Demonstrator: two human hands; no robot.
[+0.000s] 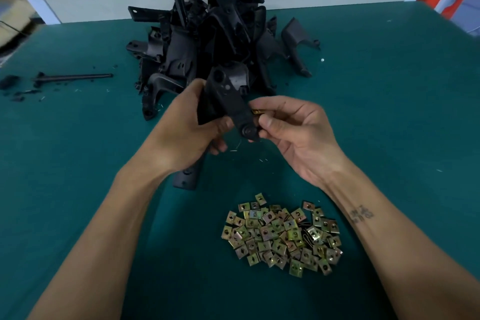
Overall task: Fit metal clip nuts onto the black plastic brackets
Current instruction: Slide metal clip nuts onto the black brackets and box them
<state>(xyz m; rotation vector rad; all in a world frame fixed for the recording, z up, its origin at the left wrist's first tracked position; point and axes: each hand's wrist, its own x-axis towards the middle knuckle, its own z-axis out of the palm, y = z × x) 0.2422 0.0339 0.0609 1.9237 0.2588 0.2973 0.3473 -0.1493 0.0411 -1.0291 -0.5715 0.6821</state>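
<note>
My left hand (192, 122) has its fingers wrapped round a black bracket (228, 101), held up above the green surface (389, 112), while my right hand (291, 125) pinches a small brass-coloured clip nut (257, 112) between thumb and fingers against the bracket's edge at its 3 o'clock side. The heap of brackets (207, 36) lies at 12 o'clock from my hands, and the pile of clip nuts (281, 234) at 6 o'clock.
</note>
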